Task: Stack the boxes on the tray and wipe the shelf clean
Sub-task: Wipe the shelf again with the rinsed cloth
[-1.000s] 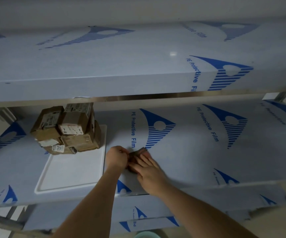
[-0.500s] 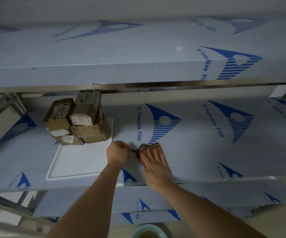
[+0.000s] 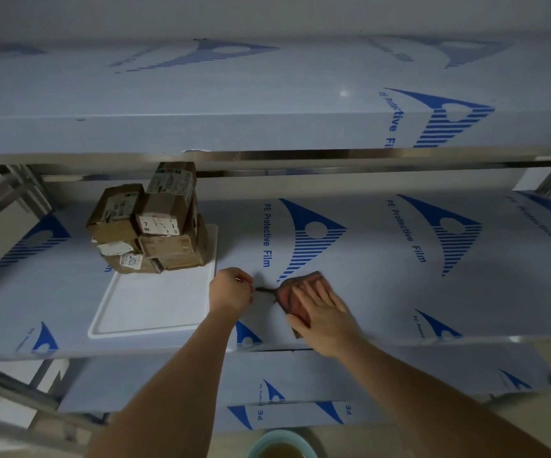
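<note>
Head view: right hand [image 3: 322, 314] flat, fingers straight, pressing brown cloth [image 3: 295, 292] onto middle shelf [image 3: 399, 292]. Left hand [image 3: 230, 290] curled, pinching cloth corner. Boxes [image 3: 155, 226] stacked on white tray [image 3: 155, 305], left of hands.

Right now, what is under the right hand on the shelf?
A reddish-brown cloth lies flat under the right hand, whose straight fingers press it onto the shelf. The left hand pinches its corner. The cloth's middle part is covered.
</note>
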